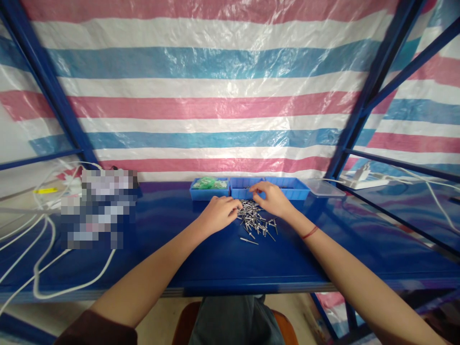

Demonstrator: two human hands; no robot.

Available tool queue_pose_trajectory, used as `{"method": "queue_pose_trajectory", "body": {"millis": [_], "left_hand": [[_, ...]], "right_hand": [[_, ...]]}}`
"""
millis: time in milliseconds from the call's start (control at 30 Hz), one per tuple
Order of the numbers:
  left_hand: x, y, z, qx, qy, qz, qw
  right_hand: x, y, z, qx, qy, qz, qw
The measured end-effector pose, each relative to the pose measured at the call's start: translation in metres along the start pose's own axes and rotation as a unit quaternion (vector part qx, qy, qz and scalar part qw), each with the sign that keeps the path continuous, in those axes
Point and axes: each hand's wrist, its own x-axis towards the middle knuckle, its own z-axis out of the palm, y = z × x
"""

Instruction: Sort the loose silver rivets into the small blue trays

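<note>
A loose pile of silver blind rivets (254,218) lies on the blue tabletop, with one rivet (249,241) apart in front. My left hand (222,213) rests at the pile's left edge, fingers curled together against the rivets; whatever is between the fingertips is hidden. Over the front wall of the middle blue bin (237,193) hovers my right hand (272,197), thumb and forefinger bent into a pinch. Anything in that pinch is too small to make out. A few small metal pieces show inside the middle bin.
The left blue bin (204,194) holds a green plastic bag (207,183). A right blue bin (296,192) adjoins a clear plastic lid (326,189). White cables (53,239) run along the table's left side. A white power strip (364,178) sits at the right by blue frame posts.
</note>
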Motion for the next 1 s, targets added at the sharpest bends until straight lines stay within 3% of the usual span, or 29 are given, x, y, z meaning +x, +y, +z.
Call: {"method": "queue_pose_trajectory", "body": {"millis": [133,233,367,500,800,1000], "left_hand": [[0.005,-0.004,0.000,-0.132,0.080,-0.075,0.985],[0.009,-0.007,0.004,-0.241,0.119,-0.156,0.951],[0.011,-0.007,0.010,-0.357,0.121,-0.215,0.901],[0.010,-0.003,0.014,-0.421,0.101,-0.225,0.873],[0.008,0.001,0.018,-0.424,0.040,-0.177,0.887],[0.006,0.000,0.022,-0.398,0.036,-0.148,0.905]], "right_hand": [[-0.001,-0.004,0.006,0.139,-0.061,0.030,0.988],[-0.001,-0.008,0.009,0.289,-0.081,0.081,0.951],[-0.001,-0.014,0.010,0.410,-0.078,0.103,0.903],[0.000,-0.017,0.012,0.434,-0.060,0.113,0.892],[0.001,-0.017,0.012,0.411,-0.017,0.124,0.903],[0.000,-0.017,0.012,0.416,-0.019,0.118,0.902]]}}
